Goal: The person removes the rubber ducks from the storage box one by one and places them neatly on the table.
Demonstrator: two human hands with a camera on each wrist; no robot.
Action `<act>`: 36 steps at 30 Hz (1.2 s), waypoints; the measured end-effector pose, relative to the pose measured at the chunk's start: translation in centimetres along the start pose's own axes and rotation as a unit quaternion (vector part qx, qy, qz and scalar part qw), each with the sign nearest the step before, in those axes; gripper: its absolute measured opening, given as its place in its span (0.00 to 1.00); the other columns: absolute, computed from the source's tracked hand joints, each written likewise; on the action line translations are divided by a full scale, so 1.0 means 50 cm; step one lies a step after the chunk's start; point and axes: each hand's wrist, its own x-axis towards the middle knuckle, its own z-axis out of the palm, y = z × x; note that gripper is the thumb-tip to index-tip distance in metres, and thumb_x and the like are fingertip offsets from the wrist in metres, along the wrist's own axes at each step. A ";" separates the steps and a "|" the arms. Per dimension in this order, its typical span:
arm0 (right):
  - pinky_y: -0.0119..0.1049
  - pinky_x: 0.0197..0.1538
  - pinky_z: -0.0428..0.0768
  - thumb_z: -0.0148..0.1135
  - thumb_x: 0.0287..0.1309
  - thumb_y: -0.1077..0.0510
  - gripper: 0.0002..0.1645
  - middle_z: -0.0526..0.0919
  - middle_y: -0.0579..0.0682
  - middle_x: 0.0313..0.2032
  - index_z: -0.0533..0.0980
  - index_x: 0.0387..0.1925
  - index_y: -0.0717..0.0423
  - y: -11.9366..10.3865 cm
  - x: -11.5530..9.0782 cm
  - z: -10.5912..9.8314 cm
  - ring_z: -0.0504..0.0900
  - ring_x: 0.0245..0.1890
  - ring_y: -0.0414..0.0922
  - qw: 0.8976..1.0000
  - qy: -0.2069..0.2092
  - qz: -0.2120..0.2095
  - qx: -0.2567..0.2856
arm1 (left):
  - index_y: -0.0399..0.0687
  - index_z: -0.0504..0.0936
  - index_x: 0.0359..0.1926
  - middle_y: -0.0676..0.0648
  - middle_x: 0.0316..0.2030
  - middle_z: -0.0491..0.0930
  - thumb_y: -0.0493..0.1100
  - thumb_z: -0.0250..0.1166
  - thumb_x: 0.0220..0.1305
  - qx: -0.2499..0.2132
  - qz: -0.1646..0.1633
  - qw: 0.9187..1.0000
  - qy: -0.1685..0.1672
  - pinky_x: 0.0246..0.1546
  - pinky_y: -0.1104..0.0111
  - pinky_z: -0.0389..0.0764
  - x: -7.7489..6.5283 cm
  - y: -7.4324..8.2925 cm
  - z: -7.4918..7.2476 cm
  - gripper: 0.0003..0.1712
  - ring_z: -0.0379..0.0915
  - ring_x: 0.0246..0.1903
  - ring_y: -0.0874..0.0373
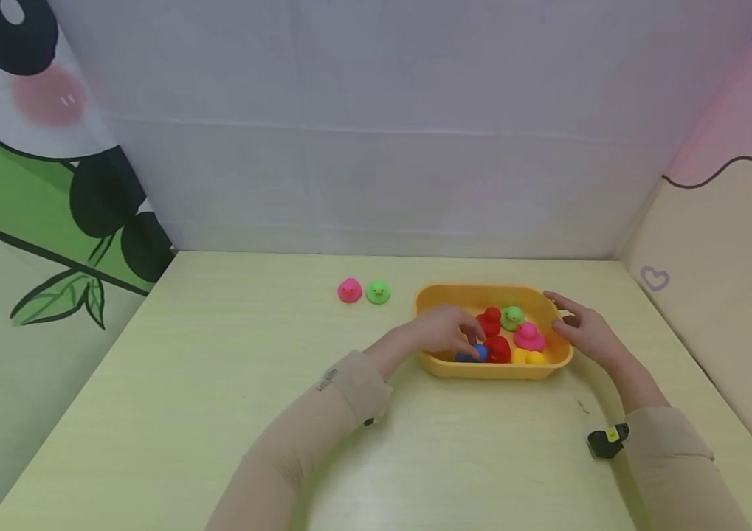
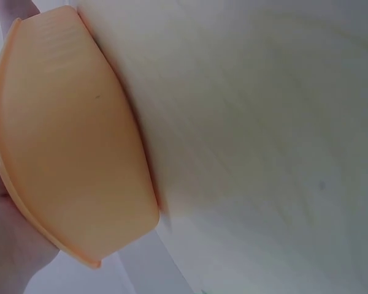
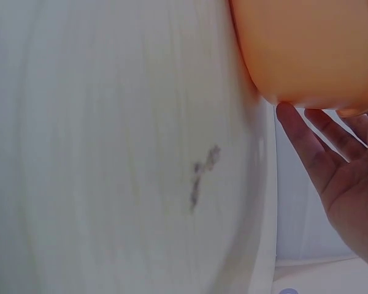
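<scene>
A yellow-orange tray (image 1: 488, 371) stands on the table with several rubber ducks in it. My left hand (image 1: 443, 329) reaches over its left rim, thumb and fingers apart, right above a blue duck (image 1: 471, 354). A red duck (image 1: 489, 321) is just beyond those fingertips, and another red duck (image 1: 498, 349) sits beside the blue one. My right hand (image 1: 584, 333) rests at the tray's right end. In the right wrist view, its fingers (image 3: 310, 147) are nearly straight, tips against the outer wall. The left wrist view has the tray's outer side (image 2: 73, 135) but hides the left fingertips.
A green duck (image 1: 512, 318), a pink duck (image 1: 530, 337) and a yellow duck (image 1: 528, 357) lie in the tray's right half. Outside, left of the tray, a pink duck (image 1: 350, 290) and a green duck (image 1: 378, 292) stand on the table (image 1: 216, 383). A pale wall (image 1: 376, 184) rises behind.
</scene>
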 end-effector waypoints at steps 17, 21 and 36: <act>0.56 0.52 0.76 0.49 0.67 0.54 0.33 0.61 0.70 0.64 0.54 0.71 0.53 0.004 0.006 0.001 0.72 0.54 0.68 1.000 0.004 -0.001 -0.007 | 0.55 0.84 0.46 0.60 0.35 0.80 0.52 0.68 0.57 0.015 -0.013 1.000 0.001 0.40 0.78 0.72 0.004 0.000 0.010 0.16 0.72 0.37 0.67; 0.56 0.52 0.76 0.49 0.67 0.55 0.33 0.61 0.69 0.64 0.54 0.71 0.53 0.006 0.009 0.001 0.72 0.54 0.67 1.000 0.002 -0.002 -0.002 | 0.53 0.84 0.47 0.59 0.36 0.80 0.51 0.67 0.58 0.000 -0.018 1.000 -0.002 0.40 0.78 0.73 0.002 0.000 0.006 0.16 0.72 0.37 0.66; 0.56 0.52 0.76 0.49 0.67 0.54 0.34 0.61 0.69 0.64 0.54 0.71 0.53 0.004 0.007 -0.003 0.72 0.54 0.67 1.000 -0.004 -0.001 0.002 | 0.54 0.82 0.49 0.59 0.41 0.81 0.50 0.67 0.58 -0.018 -0.036 0.999 0.028 0.43 0.77 0.75 -0.007 0.015 -0.019 0.18 0.71 0.42 0.65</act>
